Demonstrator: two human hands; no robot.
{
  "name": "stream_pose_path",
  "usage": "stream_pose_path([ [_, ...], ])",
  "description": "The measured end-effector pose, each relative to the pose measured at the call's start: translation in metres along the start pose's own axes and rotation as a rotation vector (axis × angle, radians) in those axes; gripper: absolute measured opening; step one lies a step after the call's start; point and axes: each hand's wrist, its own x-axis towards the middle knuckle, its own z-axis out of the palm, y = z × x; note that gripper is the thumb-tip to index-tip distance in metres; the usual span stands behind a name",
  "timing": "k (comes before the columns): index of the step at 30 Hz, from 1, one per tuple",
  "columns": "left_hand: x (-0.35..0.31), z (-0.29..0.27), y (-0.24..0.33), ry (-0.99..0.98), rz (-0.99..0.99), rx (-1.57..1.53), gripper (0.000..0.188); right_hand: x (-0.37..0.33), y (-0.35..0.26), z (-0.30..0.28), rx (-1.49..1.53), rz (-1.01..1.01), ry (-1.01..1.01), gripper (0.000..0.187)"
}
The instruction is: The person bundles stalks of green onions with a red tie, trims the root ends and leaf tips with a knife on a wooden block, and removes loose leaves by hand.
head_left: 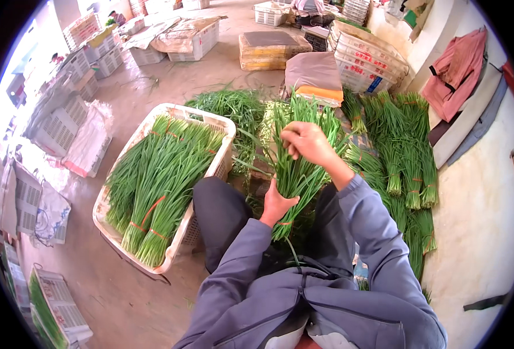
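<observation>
Between my knees stands a bunch of green chives, its leaves fanning upward and a red band round its lower end. My left hand is wrapped round the near side of this bunch, thumb pointing right. Over the upper leaves hovers my right hand, its fingers curled in a pinch; whatever they hold, if anything, is too small to make out. To my left, a white plastic crate holds several banded bunches of chives, laid lengthwise with their pale stem ends toward me.
Loose chives lie heaped on the floor ahead. Along the right wall are more banded bunches. A cloth-covered stack and a tall white basket stand beyond. Stacked crates line the left, and jackets hang at right.
</observation>
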Motion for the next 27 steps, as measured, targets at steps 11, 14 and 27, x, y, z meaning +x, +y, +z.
stream_pose_path([
  [11, 0.013, -0.002, 0.006, -0.016, -0.076, -0.390, 0.068, -0.088, 0.063, -0.054, -0.541, 0.378, -0.614, 0.098],
  [14, 0.026, -0.007, 0.025, -0.167, -0.205, -0.704, 0.059, -0.107, 0.140, -0.005, -0.250, 0.207, -0.217, 0.116],
  [27, 0.014, -0.048, 0.012, -0.320, -0.250, -0.587, 0.060, -0.087, 0.134, 0.032, 0.753, 0.206, 0.175, 0.071],
])
